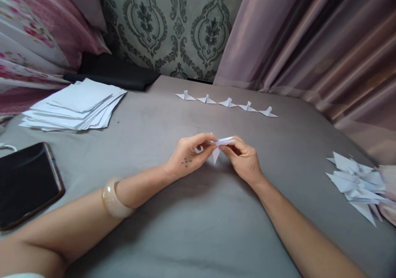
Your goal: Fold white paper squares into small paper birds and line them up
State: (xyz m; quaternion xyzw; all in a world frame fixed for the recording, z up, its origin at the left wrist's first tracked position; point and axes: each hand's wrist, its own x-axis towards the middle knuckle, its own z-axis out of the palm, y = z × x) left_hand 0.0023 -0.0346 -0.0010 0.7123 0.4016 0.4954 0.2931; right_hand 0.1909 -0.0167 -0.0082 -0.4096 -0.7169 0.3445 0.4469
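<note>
Near the middle of the head view, both my hands pinch one small folded white paper piece (223,141). My left hand (192,152) grips its left side between thumb and fingers, and a pointed flap hangs down below the fingertips. On the other side, my right hand (246,156) holds the right end, thumb in front and fingers curled behind. Parts of the paper are hidden by the fingers. Beyond the hands, several small folded paper figures (228,102) stand in a row, their tips close together.
A stack of white paper sheets (77,104) lies at the left, by a black folded cloth (117,71). A dark-screened tablet or phone (27,183) is at the near left. Several pointed folded papers (359,183) are heaped at the right. Curtains (278,34) hang behind.
</note>
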